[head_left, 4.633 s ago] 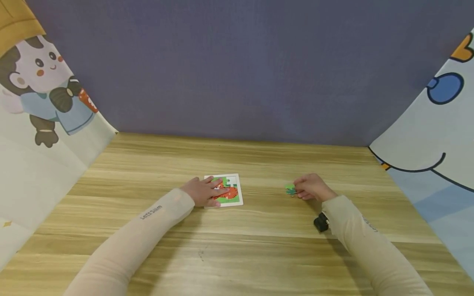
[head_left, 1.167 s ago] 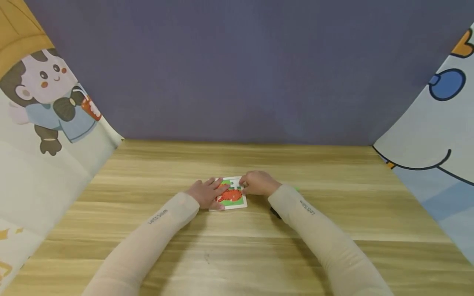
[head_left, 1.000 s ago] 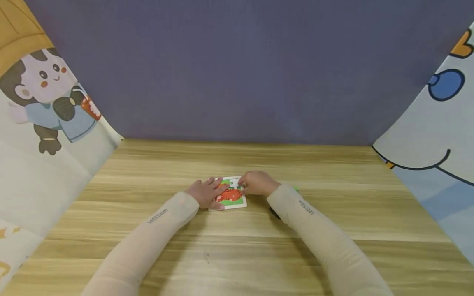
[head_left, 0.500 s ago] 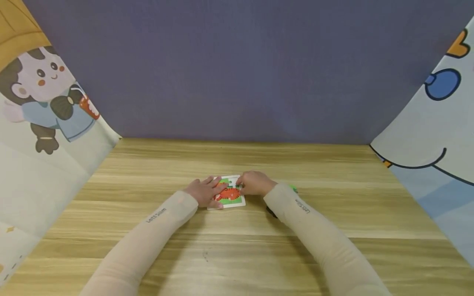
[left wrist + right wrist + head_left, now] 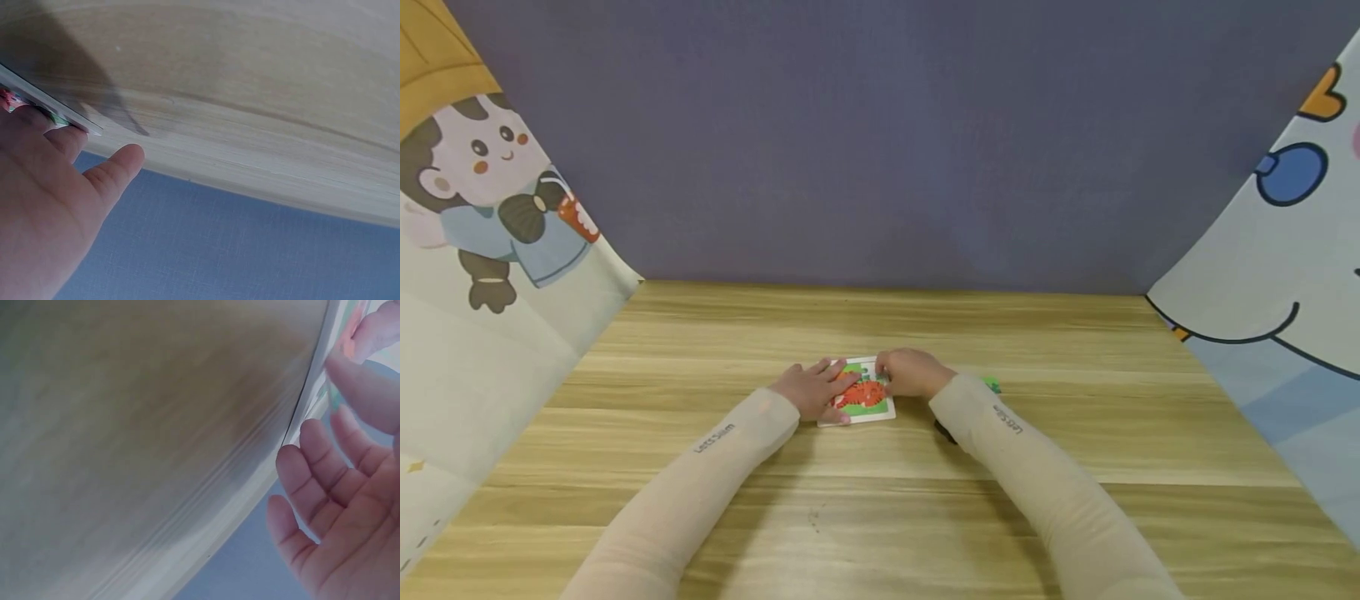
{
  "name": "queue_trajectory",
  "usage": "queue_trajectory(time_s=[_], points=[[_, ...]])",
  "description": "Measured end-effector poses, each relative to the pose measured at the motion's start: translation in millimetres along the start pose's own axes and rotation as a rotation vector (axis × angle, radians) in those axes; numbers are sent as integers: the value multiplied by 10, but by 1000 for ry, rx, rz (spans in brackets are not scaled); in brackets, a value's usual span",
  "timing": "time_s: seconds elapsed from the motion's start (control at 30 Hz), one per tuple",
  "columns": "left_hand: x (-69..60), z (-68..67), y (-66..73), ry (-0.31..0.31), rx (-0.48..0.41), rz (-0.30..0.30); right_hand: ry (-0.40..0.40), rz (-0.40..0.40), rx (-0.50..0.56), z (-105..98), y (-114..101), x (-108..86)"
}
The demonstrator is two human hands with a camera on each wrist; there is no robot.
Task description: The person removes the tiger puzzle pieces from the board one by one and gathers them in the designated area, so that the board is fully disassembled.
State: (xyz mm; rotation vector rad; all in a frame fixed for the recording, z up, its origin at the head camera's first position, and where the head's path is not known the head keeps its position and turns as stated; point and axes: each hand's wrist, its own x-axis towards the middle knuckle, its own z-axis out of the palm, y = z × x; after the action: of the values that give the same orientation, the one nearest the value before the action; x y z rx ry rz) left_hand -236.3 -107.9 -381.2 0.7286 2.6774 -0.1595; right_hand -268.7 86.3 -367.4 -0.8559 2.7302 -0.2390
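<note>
A square white-framed puzzle [image 5: 889,410] with a red-orange animal on green lies on the wooden table. My left hand [image 5: 808,392] rests on its left part with fingers spread; in the left wrist view the palm of the left hand [image 5: 50,194] and the frame's edge [image 5: 75,119] show. At the upper right corner my right hand [image 5: 913,372] bends over the puzzle. The right wrist view has the right hand [image 5: 337,487] pinching a thin greenish piece [image 5: 335,395] between thumb and index finger; the other fingers are loosely curled beside the frame. My right hand partly hides that corner.
Another green puzzle piece [image 5: 992,384] lies on the table [image 5: 865,517] just beyond my right sleeve. A black object [image 5: 946,432] shows beneath the right wrist. A dark blue panel [image 5: 880,150] stands behind the table, with printed cartoon panels at both sides.
My right hand has moved left from the loose pieces to the puzzle's upper right corner, and lately shifted slightly further over it. My left hand stays spread on the puzzle.
</note>
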Motion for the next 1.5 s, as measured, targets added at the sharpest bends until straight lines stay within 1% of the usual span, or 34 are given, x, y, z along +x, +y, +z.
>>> queue_trajectory(time_s=[0.33, 0.57, 0.83, 1.07, 1.27, 1.5], points=[[-45, -10, 25, -10, -1, 2, 61, -22, 33, 30, -2, -17], [-54, -1, 25, 2, -10, 2, 90, -10, 159, 34, 13, -25], [-42, 2, 16, 11, 2, 14, 111, -35, 267, 32, 49, -32], [-35, -2, 12, 14, -15, 9, 132, -56, 289, 28, 61, -36], [-29, -6, 18, 10, -12, 6, 137, -55, 309, 35, 77, -41], [-38, -4, 27, 5, -8, 4, 163, -80, 332, 34, 113, -113]])
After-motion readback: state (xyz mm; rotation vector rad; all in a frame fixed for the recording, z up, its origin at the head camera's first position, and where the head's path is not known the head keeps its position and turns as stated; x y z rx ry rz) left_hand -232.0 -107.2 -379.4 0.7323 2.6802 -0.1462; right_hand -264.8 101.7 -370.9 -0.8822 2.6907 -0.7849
